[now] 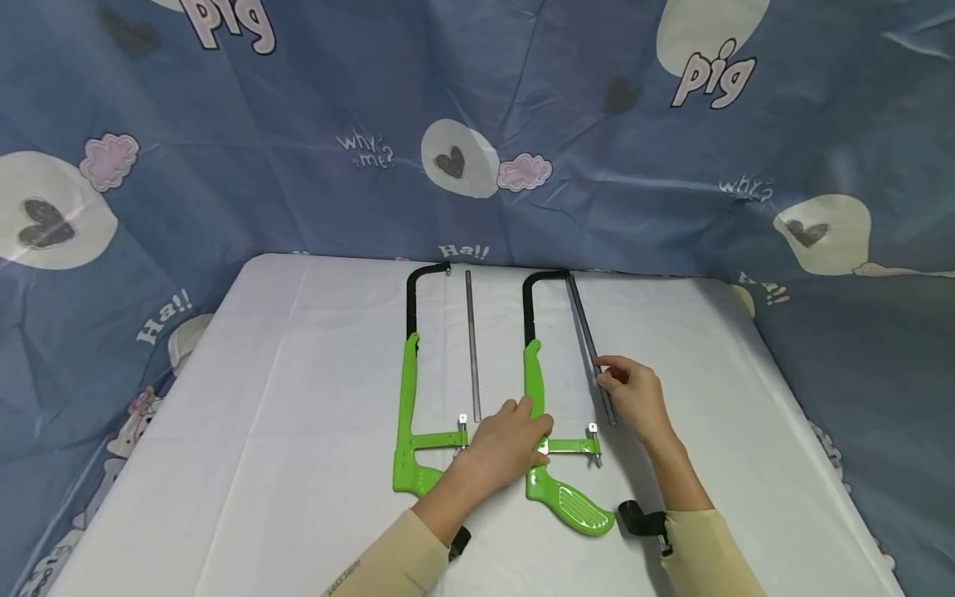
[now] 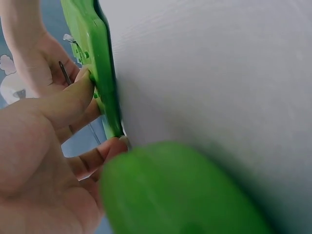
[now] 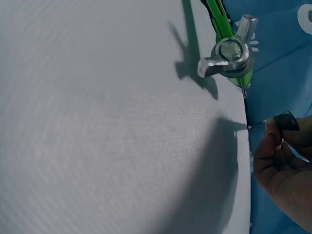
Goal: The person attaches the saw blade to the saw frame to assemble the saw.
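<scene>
Two green-and-black hacksaw frames lie side by side on a white-covered table. My left hand [image 1: 507, 439] holds the right hacksaw frame [image 1: 534, 377] near its lower green bar, thumb and fingers around it in the left wrist view. A dark saw blade [image 1: 585, 323] slants down from that frame's black far tip; whether it is hooked there is too small to tell. My right hand [image 1: 634, 394] pinches this blade towards its near end between thumb and finger. In the right wrist view, a metal wing nut [image 3: 231, 51] shows close up beside the green frame.
Left of my left hand lies the other hacksaw frame [image 1: 406, 398], its handle partly hidden by my forearm. A loose saw blade [image 1: 473, 344] lies between the two frames. Behind the white table [image 1: 298, 464] hangs a blue patterned cloth [image 1: 597, 166].
</scene>
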### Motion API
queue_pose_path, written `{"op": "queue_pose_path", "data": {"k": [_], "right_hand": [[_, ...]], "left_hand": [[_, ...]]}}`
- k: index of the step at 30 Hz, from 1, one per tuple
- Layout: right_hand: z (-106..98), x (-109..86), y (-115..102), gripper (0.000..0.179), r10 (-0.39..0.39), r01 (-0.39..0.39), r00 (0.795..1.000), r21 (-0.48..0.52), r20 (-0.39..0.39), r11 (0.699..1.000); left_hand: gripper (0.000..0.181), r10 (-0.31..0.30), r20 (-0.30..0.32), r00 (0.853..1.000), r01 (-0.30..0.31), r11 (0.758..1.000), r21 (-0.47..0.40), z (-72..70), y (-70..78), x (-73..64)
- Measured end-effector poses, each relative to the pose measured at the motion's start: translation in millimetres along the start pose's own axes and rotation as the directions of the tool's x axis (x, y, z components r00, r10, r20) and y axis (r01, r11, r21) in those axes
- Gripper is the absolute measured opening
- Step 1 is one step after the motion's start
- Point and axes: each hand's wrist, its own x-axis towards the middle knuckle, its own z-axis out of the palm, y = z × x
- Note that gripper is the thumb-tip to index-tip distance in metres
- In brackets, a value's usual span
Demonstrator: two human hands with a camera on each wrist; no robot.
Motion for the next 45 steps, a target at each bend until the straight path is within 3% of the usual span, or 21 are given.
{"op": "queue_pose_path", "data": {"k": [12,30,32,37,45], "right_hand": [[1.4,2.0,1.5,0.026,0.012,-0.013,1.000,0.014,0.004,1.000],[-3.9,1.4,-1.1,0.033,0.118,-0.134,0.990,0.227,0.082,0.965],[-7.3,-1.7,-9.3,0.033,0.129,-0.148,0.987,0.230,0.098,0.962],[-11.4,-5.4,-18.7,0.034,0.131,-0.155,0.984,0.226,0.118,0.962],[-7.2,-2.1,0.0,0.039,0.072,-0.102,0.988,0.228,0.139,0.968]], "left_hand": [[0.034,-0.004,0.004,1.000,0.004,1.000,-0.001,-1.4,2.5,0.8],[0.034,0.004,-0.016,1.000,-0.004,1.000,-0.018,1.4,-0.1,2.1],[0.034,0.002,-0.014,1.000,-0.003,1.000,-0.021,1.7,-0.1,1.7],[0.033,-0.002,-0.014,1.000,0.002,1.000,-0.024,3.4,-0.3,1.9],[0.035,-0.001,-0.016,1.000,0.001,1.000,-0.022,1.9,1.0,2.2]]}}
